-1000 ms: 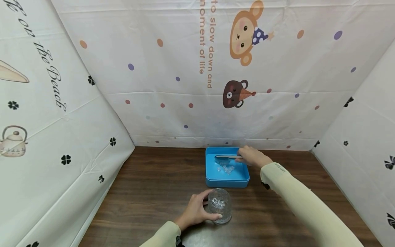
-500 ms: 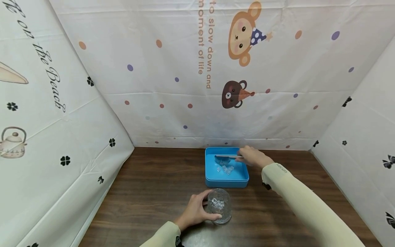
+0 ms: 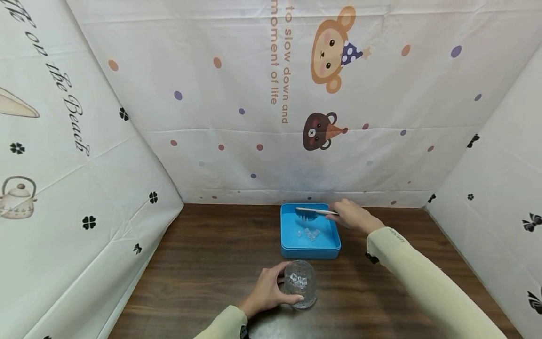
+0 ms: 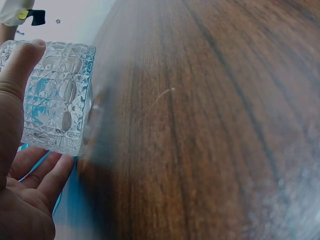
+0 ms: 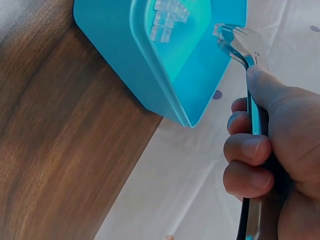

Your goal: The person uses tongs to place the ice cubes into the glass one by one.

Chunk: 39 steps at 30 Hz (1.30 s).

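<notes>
My left hand (image 3: 267, 291) grips a clear cut-glass tumbler (image 3: 308, 291), thumb on one side and fingers on the other. Several clear cubes (image 3: 298, 281) lie inside it. In the left wrist view the tumbler's (image 4: 65, 95) patterned wall shows between thumb and fingers. My right hand (image 3: 350, 214) holds metal tongs (image 3: 315, 211) over the far part of a blue box (image 3: 311, 253). The right wrist view shows the tongs' forked tips (image 5: 245, 42) with a clear cube (image 5: 217, 31) at them. More clear cubes (image 3: 312, 234) lie on the box floor.
The box and tumbler stand on a dark wood-grain table (image 3: 220, 249), the box near its back edge. White printed cloth (image 3: 237, 155) hangs behind the table and along both sides.
The right hand has lifted the tongs slightly and shifted a little right, so the tips are higher over the box. The left hand keeps its hold on the tumbler. The head view has tilted slightly.
</notes>
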Motion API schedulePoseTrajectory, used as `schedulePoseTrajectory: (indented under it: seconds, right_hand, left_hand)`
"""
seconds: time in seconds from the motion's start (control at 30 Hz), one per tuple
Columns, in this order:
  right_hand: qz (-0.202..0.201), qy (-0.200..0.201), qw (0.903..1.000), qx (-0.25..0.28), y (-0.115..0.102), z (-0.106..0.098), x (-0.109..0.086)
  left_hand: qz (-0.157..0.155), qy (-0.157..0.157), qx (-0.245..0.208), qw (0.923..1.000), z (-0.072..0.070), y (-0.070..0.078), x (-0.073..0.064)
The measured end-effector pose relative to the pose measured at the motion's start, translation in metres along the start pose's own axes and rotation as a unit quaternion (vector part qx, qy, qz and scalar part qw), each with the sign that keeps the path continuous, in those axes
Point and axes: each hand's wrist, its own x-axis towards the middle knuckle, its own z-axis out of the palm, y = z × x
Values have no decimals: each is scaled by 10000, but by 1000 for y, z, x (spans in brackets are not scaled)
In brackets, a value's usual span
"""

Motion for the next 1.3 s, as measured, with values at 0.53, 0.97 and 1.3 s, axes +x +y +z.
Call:
schedulePoseTrajectory:
  seconds: [0.53,0.97,1.3]
  right_hand:
    - [-403,635,9972,58,-6,-10,-19]
    - [-718,919,9930,162,-6,-9,-28]
    - [-806,1002,9913,295,-23,-19,-50]
  left_hand:
    - [40,9,-72,10000,0,0,0]
    - [58,-19,-99,9999,1,0,0]
    - [41,-54,-155,9999,0,0,0]
